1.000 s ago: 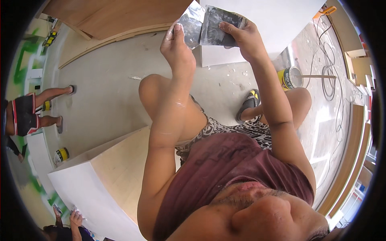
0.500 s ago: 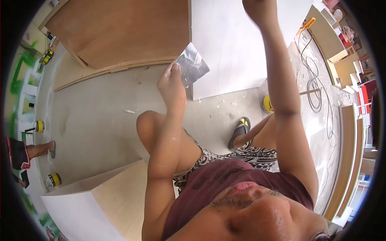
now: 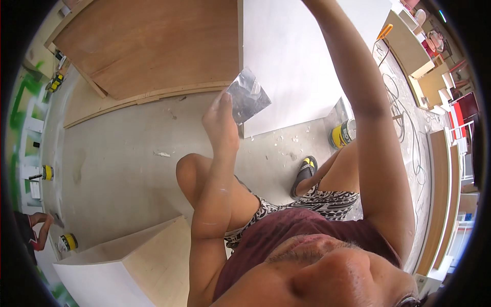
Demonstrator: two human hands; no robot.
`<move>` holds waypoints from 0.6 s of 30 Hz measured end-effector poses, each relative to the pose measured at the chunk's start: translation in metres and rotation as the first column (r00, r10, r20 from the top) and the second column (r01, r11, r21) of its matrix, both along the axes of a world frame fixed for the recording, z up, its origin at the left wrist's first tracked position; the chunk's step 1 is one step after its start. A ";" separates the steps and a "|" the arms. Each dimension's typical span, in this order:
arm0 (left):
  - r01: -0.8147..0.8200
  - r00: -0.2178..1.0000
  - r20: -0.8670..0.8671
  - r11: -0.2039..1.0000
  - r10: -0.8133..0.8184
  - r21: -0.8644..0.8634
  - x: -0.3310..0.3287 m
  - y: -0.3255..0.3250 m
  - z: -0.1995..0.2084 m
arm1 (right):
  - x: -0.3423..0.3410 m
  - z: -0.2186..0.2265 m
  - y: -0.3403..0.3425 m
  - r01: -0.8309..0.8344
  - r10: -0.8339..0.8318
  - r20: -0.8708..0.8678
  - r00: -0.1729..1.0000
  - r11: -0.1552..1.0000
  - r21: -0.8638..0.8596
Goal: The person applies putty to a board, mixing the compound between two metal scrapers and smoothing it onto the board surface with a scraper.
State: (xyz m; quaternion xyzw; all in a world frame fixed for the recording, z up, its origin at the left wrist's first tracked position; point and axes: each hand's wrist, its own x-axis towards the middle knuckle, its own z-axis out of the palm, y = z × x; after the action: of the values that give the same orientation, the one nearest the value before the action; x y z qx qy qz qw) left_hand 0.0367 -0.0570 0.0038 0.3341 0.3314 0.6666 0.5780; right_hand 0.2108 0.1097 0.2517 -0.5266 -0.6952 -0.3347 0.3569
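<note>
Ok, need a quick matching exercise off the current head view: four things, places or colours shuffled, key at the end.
Things
1. Thin metal plate
2. Sandal
3. Plywood panel
4. Shorts

Places and colours
A. Reddish-brown, left of the white panel
B. Black-and-white pattern
C. Gripped in the left hand
D. Dark, with yellow patches

Pairs: 1-C, 2-D, 3-A, 4-B
</note>
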 end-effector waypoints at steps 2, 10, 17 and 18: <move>0.001 1.000 0.015 1.000 -0.001 0.000 0.001 -0.001 0.003 | 0.005 -0.016 0.008 -0.244 0.201 0.150 0.968 0.897 0.368; 0.019 0.998 0.066 1.000 -0.020 0.012 -0.004 -0.003 0.003 | 0.004 -0.012 -0.001 -0.189 0.180 0.064 0.982 0.964 0.189; -0.030 0.999 0.032 0.998 0.032 -0.055 -0.013 -0.005 0.009 | -0.004 -0.075 -0.009 -0.199 0.185 0.119 0.975 0.973 0.114; -0.042 0.999 0.032 0.997 0.044 -0.057 -0.017 -0.005 0.008 | -0.010 -0.093 -0.017 -0.249 0.230 0.143 0.963 0.960 0.127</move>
State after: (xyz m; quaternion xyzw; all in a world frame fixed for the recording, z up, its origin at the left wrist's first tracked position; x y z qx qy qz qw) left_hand 0.0195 -0.0620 0.0118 0.2993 0.3477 0.6748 0.5781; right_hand 0.2007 0.0932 0.1591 -0.3889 -0.7492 -0.3711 0.3869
